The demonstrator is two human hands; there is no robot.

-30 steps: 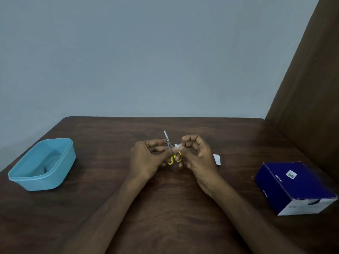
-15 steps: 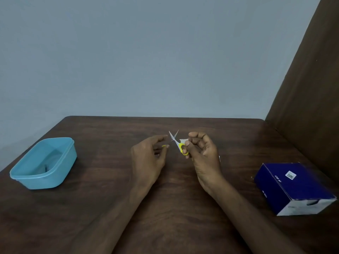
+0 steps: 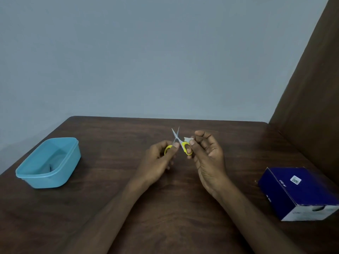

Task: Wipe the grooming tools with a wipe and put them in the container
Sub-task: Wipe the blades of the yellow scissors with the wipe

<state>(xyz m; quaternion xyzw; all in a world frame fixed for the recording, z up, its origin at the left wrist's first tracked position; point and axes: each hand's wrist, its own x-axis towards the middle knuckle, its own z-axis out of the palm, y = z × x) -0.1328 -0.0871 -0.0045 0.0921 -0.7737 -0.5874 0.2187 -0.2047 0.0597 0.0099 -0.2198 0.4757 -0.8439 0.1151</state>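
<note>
Small scissors (image 3: 176, 138) with yellow handles are held above the middle of the table, blades spread apart and pointing up. My left hand (image 3: 157, 162) grips the left yellow handle loop. My right hand (image 3: 207, 158) pinches the right handle loop and also holds a small white wipe (image 3: 188, 139) against it with thumb and forefinger. The light blue container (image 3: 49, 162) stands at the left of the table, with a small dark item lying on its bottom.
A dark blue cardboard box (image 3: 297, 191) lies at the right edge of the brown wooden table (image 3: 110, 180). A brown panel (image 3: 311, 88) rises along the right side, and a pale wall stands behind the table.
The scissors went from closed and held between both hands to open, each hand now holding one handle. The white scrap on the table behind my right hand is out of sight now.
</note>
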